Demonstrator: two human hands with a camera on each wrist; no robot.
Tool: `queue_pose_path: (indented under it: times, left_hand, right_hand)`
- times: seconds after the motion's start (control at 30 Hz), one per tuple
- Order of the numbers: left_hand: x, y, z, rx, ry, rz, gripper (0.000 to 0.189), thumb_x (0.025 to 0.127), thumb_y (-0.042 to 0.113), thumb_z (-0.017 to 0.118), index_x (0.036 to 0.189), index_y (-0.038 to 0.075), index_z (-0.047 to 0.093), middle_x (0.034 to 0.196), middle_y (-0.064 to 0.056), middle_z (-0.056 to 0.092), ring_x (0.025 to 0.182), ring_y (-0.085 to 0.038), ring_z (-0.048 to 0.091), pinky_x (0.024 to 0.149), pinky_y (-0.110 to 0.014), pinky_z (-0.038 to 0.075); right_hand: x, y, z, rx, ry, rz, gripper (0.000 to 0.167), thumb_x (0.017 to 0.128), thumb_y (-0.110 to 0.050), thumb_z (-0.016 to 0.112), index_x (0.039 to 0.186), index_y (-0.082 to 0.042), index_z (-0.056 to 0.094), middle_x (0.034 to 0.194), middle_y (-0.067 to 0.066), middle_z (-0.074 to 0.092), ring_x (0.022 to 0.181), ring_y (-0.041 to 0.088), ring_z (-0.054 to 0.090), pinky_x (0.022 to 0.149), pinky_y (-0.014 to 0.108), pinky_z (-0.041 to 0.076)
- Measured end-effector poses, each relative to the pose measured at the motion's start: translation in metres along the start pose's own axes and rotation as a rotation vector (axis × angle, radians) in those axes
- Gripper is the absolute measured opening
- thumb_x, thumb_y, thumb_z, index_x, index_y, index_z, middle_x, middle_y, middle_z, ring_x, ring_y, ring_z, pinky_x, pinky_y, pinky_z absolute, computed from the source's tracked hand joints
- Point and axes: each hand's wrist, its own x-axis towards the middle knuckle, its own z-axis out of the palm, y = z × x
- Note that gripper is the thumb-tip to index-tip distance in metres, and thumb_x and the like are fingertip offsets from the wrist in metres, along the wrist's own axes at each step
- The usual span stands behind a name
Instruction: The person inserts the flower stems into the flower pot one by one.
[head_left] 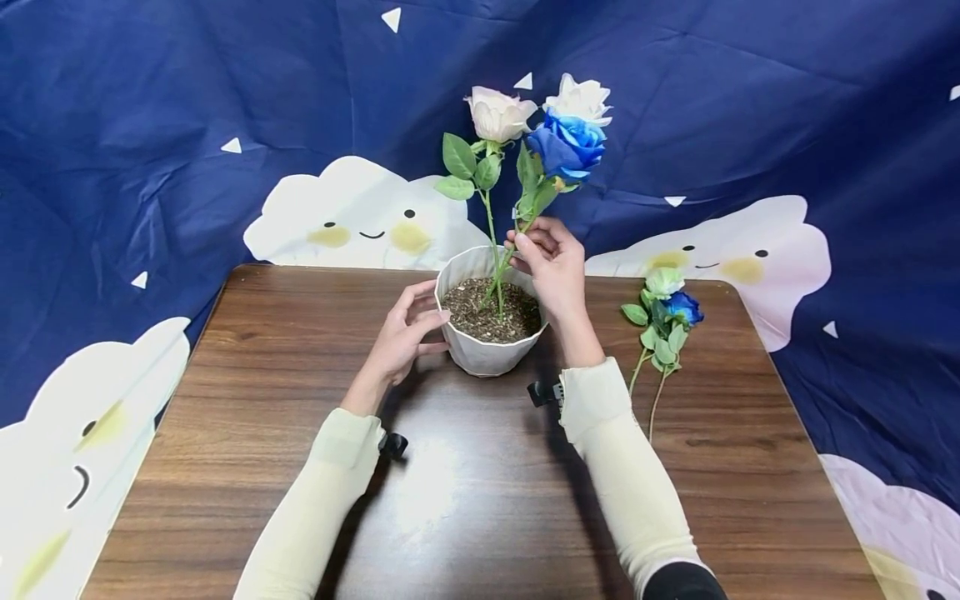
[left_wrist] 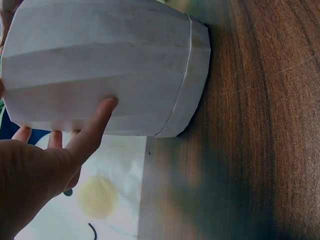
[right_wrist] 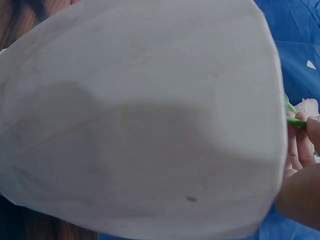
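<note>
A white faceted flower pot (head_left: pixel 487 357) holds dark soil (head_left: pixel 480 321). Standing in it are a pale pink rose (head_left: pixel 498 115), a white rose (head_left: pixel 581 98) and a blue rose (head_left: pixel 567 148), their green stems crossing above the soil. My right hand (head_left: pixel 553 262) pinches a stem below the blue rose; whether it also pinches the white rose's stem is hidden. My left hand (head_left: pixel 405 333) rests against the pot's left side, thumb at the rim. In the left wrist view one straight finger (left_wrist: pixel 97 125) presses the pot wall. The right wrist view is mostly filled by the pot (right_wrist: pixel 150 100).
On the brown wooden table (head_left: pixel 225 467), a white-green rose (head_left: pixel 664 282) and a small blue rose (head_left: pixel 684 308) lie to the right of the pot. A blue cloth (head_left: pixel 150 83) with smiling clouds hangs behind the table and along its sides.
</note>
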Motion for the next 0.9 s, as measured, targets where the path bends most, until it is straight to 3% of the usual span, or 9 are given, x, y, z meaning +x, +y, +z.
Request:
queue_pose_path:
  times: [0.23, 0.47, 0.63, 0.77, 0.9]
  left_hand:
    - [0.001, 0.001, 0.001, 0.001, -0.003, -0.007, 0.061, 0.095, 0.006, 0.065, 0.151, 0.011, 0.040, 0.145, -0.021, 0.044, 0.122, -0.035, 0.054, 0.088, -0.059, 0.058]
    - [0.001, 0.001, 0.000, 0.003, -0.004, -0.001, 0.061, 0.095, 0.005, 0.065, 0.151, 0.010, 0.039, 0.145, -0.023, 0.044, 0.121, -0.036, 0.055, 0.088, -0.060, 0.058]
    - [0.001, 0.001, 0.000, 0.002, -0.009, 0.001, 0.062, 0.095, 0.005, 0.064, 0.151, 0.009, 0.039, 0.145, -0.023, 0.044, 0.121, -0.036, 0.055, 0.088, -0.059, 0.059]
    - [0.001, 0.001, 0.000, -0.001, -0.005, 0.004, 0.061, 0.095, 0.005, 0.065, 0.151, 0.010, 0.040, 0.145, -0.022, 0.045, 0.120, -0.035, 0.056, 0.088, -0.059, 0.059]
    - [0.001, 0.001, 0.000, 0.003, -0.002, -0.001, 0.061, 0.095, 0.006, 0.065, 0.151, 0.011, 0.040, 0.144, -0.021, 0.045, 0.119, -0.034, 0.056, 0.088, -0.061, 0.058]
  right_hand:
    - [0.002, 0.009, 0.008, -0.064, -0.045, -0.004, 0.010, 0.095, 0.008, 0.064, 0.097, -0.002, 0.062, 0.089, 0.006, 0.072, 0.086, 0.019, 0.071, 0.070, 0.025, 0.062]
    - [0.004, 0.020, 0.012, -0.159, -0.104, 0.017, 0.015, 0.098, 0.001, 0.063, 0.112, 0.008, 0.060, 0.097, 0.022, 0.070, 0.082, 0.023, 0.070, 0.066, 0.030, 0.061]
    - [0.004, 0.022, 0.013, -0.181, -0.108, 0.043, 0.016, 0.101, -0.002, 0.060, 0.114, 0.008, 0.060, 0.095, 0.015, 0.071, 0.085, 0.030, 0.070, 0.065, 0.031, 0.060]
    - [0.005, 0.023, 0.015, -0.196, -0.125, 0.048, 0.018, 0.103, -0.006, 0.058, 0.114, 0.007, 0.061, 0.095, 0.013, 0.072, 0.083, 0.023, 0.070, 0.066, 0.032, 0.060]
    - [0.005, 0.022, 0.017, -0.227, -0.145, 0.059, 0.019, 0.104, -0.008, 0.055, 0.115, 0.007, 0.060, 0.100, 0.021, 0.072, 0.084, 0.017, 0.071, 0.068, 0.035, 0.060]
